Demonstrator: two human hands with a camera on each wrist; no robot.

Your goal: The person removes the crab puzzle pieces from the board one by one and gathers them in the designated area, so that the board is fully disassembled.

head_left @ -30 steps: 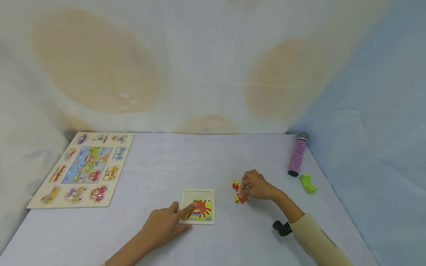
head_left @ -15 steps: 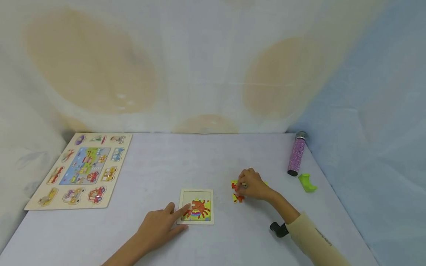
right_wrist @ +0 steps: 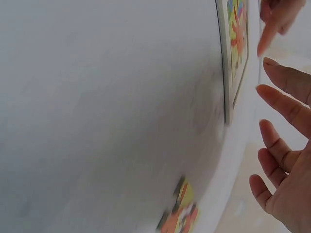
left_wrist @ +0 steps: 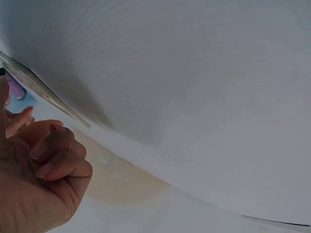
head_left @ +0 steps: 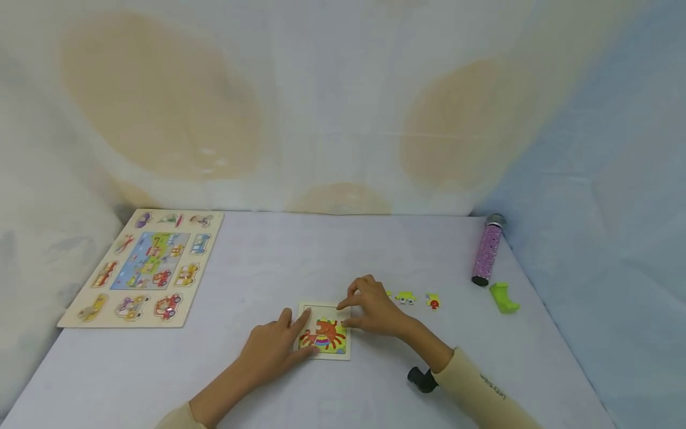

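Note:
A small wooden jigsaw tray (head_left: pixel 333 357) lies on the table, its lower part filled with a red crab picture (head_left: pixel 328 336) and its upper part bare wood. My left hand (head_left: pixel 272 348) is at its left side, index finger straight along the upper left and thumb at the lower edge; the other fingers curl in, as the left wrist view shows. My right hand (head_left: pixel 375 307) reaches over the tray's right edge, fingers spread, nothing visible between them (right_wrist: pixel 286 111). Behind it lie loose jigsaw pieces: one with eyes (head_left: pixel 406 298) and one red and yellow (head_left: pixel 433 301).
A large wooden vehicle puzzle board (head_left: pixel 184 307) lies at the left. A purple glittery microphone (head_left: pixel 488 253) and a green curved piece (head_left: pixel 504 298) lie at the right. A black bent tube-like object (head_left: pixel 422 380) sits beside the right sleeve.
My right hand has moved left from the loose pieces to the tray, uncovering pieces behind it. My left index finger has shifted from the crab to the tray's upper left.

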